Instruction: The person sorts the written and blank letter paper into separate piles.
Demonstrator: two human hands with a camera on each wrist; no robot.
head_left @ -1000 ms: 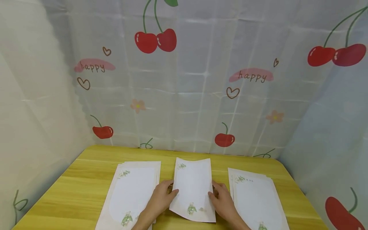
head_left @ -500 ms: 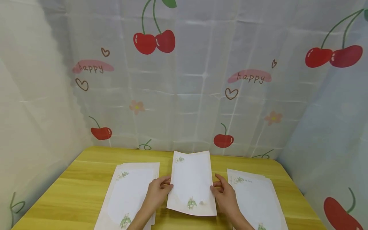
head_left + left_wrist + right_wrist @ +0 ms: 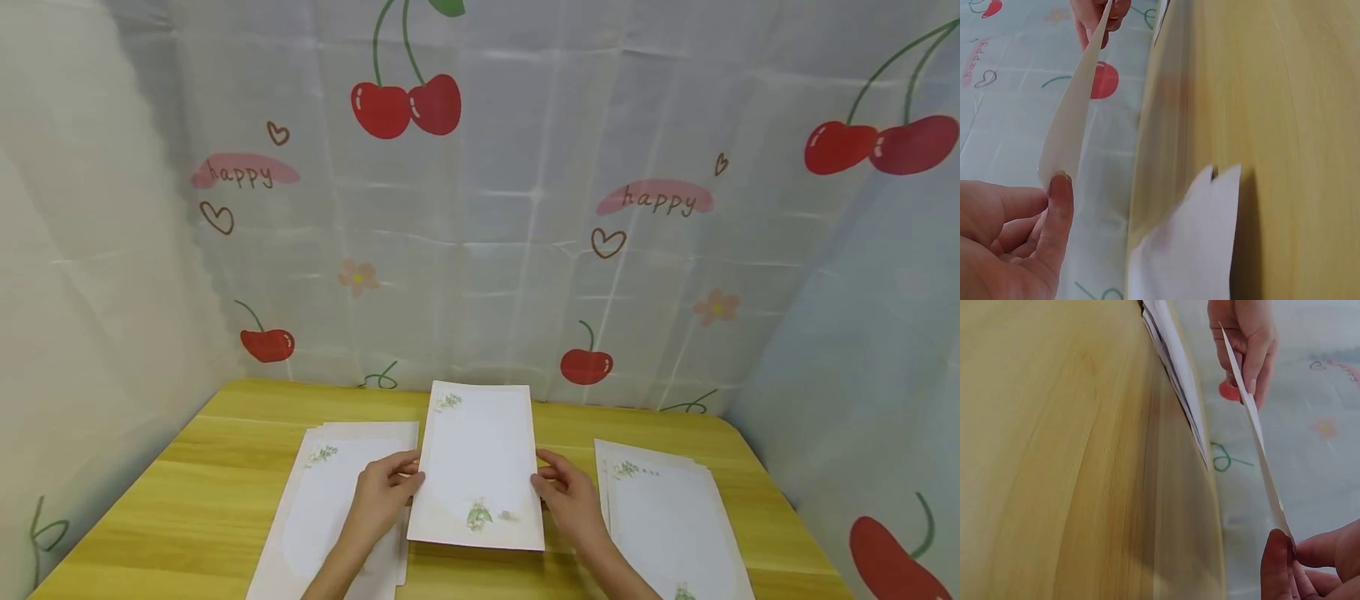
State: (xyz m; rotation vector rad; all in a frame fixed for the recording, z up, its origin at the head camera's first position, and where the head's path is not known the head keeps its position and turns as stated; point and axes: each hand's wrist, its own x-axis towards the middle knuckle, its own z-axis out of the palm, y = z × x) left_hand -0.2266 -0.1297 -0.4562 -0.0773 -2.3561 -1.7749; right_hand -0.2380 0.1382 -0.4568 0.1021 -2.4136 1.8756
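Two bare hands hold one sheet of letter paper (image 3: 477, 465) up off a yellow wooden table (image 3: 187, 500), w/ the sheet raised above the table's middle, its face toward the person. The left hand (image 3: 382, 496) pinches the sheet's left edge, thumb and fingers curled onto it; the right hand (image 3: 567, 497) pinches the right edge the same way. From the left wrist view the sheet (image 3: 1075, 106) is seen edge-on, thumb (image 3: 1059, 206) pressed at its near corner, the other hand (image 3: 1099, 19) gripping the far side. Right wrist view shows the same thing mirrored: sheet (image 3: 1254, 431) edge-on, a fingertip (image 3: 1277, 562) at its near corner, the opposite hand (image 3: 1244, 337) at the far edge. The sheet is white w/ a cream border, a small green sprig at top left and a green plant print near the bottom. Left of the held sheet, a stack of matching sheets (image 3: 337, 500) lies flat on the table, partly under the left hand. Right of the held sheet, well apart, lies a second stack (image 3: 671, 525), also flat. Behind the table hangs a pale plastic cloth backdrop (image 3: 525, 250) printed w/ red cherries, hearts and the word "happy".
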